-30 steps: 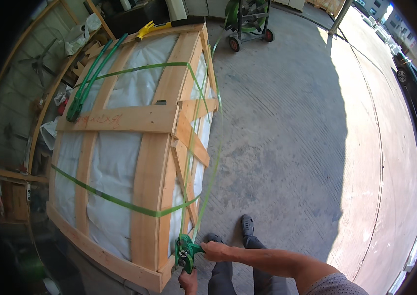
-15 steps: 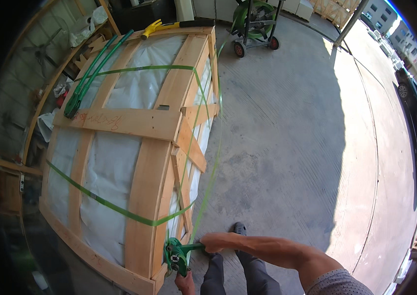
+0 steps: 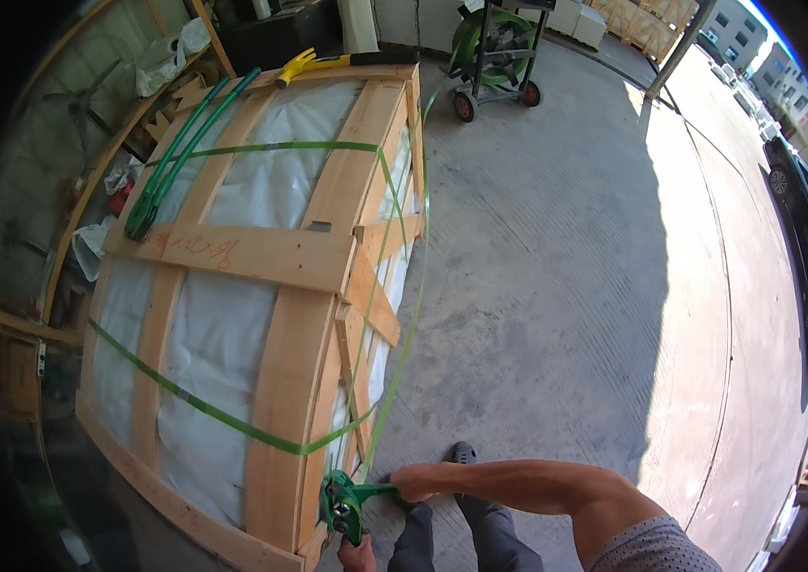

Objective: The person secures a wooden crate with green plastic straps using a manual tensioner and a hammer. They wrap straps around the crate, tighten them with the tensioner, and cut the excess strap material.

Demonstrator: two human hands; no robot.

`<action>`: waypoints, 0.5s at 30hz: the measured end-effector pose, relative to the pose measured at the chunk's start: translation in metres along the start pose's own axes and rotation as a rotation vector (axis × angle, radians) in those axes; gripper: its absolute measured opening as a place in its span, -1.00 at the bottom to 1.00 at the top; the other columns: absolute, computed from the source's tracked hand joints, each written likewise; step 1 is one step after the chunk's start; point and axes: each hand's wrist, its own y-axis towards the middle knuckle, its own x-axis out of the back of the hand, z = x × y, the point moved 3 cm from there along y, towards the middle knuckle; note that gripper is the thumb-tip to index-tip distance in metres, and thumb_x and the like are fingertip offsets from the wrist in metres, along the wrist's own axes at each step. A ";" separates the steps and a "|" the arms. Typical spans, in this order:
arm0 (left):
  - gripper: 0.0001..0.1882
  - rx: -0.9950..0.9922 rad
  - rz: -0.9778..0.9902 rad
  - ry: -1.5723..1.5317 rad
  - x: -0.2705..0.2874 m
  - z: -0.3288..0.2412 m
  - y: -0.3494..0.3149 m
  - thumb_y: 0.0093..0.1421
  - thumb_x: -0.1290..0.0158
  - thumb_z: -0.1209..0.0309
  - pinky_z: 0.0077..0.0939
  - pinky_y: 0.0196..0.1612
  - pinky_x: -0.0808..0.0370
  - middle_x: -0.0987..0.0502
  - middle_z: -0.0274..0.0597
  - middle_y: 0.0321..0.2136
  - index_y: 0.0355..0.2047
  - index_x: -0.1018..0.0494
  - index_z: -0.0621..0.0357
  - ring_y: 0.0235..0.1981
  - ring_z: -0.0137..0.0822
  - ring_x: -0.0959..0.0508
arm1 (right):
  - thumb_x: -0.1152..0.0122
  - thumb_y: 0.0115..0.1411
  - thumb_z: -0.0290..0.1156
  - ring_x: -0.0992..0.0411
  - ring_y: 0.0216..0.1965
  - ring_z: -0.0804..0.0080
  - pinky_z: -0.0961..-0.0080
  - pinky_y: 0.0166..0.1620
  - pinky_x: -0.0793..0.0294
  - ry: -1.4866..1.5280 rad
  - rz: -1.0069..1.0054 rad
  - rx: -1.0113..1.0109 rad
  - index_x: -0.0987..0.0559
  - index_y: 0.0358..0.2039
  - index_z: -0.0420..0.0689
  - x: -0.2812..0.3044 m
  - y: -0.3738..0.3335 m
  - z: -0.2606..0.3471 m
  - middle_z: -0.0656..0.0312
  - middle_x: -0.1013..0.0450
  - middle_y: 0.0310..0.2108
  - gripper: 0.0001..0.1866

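Note:
A green strapping tensioner [image 3: 341, 505] is held against the near right corner of a wooden crate [image 3: 275, 429]. My right hand [image 3: 413, 482] grips its side lever from the right, arm stretched across my legs. At the lower edge my left hand [image 3: 357, 554], only partly in view, is closed round the tool's lower handle. Green strap [image 3: 261, 436] runs across the crate's near part and over its right edge, down toward the tensioner. A second green strap [image 3: 313, 146] crosses the far part. White sheeting [image 3: 209, 362] shows between the boards.
On the crate lie a long-handled green cutter [image 3: 180, 153] and a yellow hammer [image 3: 328, 63] with a dark grip. Beyond stands a wheeled cart [image 3: 494, 57] holding a strap reel. Shelving with clutter is at left. Concrete floor [image 3: 537, 267] spreads right, toward a parked dark car [image 3: 804, 248].
The crate and the things on it sit slightly lower in the picture. The tensioner's lever and my right hand are a little lower too; both hands keep their grip.

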 end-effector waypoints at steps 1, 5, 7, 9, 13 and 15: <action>-0.84 -0.097 -0.033 0.087 -0.004 -0.014 -0.005 -0.05 -0.17 0.54 -0.37 -0.43 -0.45 -0.57 -0.15 -0.55 -0.39 -0.53 0.29 -0.53 -0.29 -0.57 | -0.07 -0.07 -0.44 -0.50 -0.24 0.00 0.17 -0.27 -0.50 -0.029 -0.065 0.015 -0.59 -0.40 -0.27 -0.006 0.003 -0.008 -0.09 -0.51 -0.33 -0.77; -0.73 -0.101 -0.063 0.342 0.012 -0.029 -0.008 -0.15 -0.27 0.36 -0.23 -0.33 -0.49 -0.58 -0.03 -0.51 -0.44 -0.54 0.26 -0.44 -0.08 -0.60 | -0.09 -0.02 -0.32 -0.49 -0.23 0.00 0.16 -0.20 -0.47 0.122 -0.164 -0.044 -0.56 -0.33 -0.23 -0.039 -0.005 -0.015 -0.04 -0.51 -0.33 -0.71; -0.64 -0.074 -0.005 0.451 0.011 -0.028 -0.005 -0.17 -0.29 0.29 -0.17 -0.31 -0.48 -0.57 -0.02 -0.50 -0.39 -0.51 0.26 -0.41 -0.02 -0.58 | -0.11 0.01 -0.23 -0.47 -0.21 0.00 0.14 -0.19 -0.45 0.123 -0.184 -0.048 -0.51 -0.26 -0.20 -0.041 -0.019 -0.015 -0.02 -0.50 -0.32 -0.65; -0.55 -0.073 0.029 0.511 0.016 -0.038 -0.007 -0.19 -0.30 0.24 -0.12 -0.29 -0.47 -0.55 -0.01 -0.47 -0.34 -0.48 0.26 -0.38 0.01 -0.56 | -0.12 0.01 -0.19 -0.46 -0.17 0.02 0.13 -0.16 -0.44 0.124 -0.219 -0.091 -0.49 -0.23 -0.20 -0.036 -0.036 -0.013 -0.02 -0.49 -0.29 -0.62; -0.49 -0.121 -0.004 0.575 0.024 -0.103 -0.039 -0.07 -0.19 0.29 -0.07 -0.08 -0.37 -0.42 0.10 -0.20 -0.14 -0.37 0.34 -0.13 0.08 -0.43 | -0.13 0.03 -0.11 -0.38 -0.05 0.03 0.19 0.00 -0.35 0.077 -0.405 -0.142 -0.45 -0.17 -0.17 -0.055 -0.074 -0.025 -0.02 -0.41 -0.15 -0.55; -0.56 -0.371 -0.318 0.615 0.022 -0.106 -0.068 0.09 -0.03 0.41 -0.01 0.07 -0.27 -0.38 0.24 -0.10 -0.04 -0.34 0.40 0.00 0.16 -0.35 | -0.13 0.05 -0.12 -0.40 -0.07 0.05 0.22 -0.02 -0.38 0.052 -0.550 -0.210 -0.46 -0.15 -0.18 -0.063 -0.097 -0.026 0.00 -0.42 -0.14 -0.55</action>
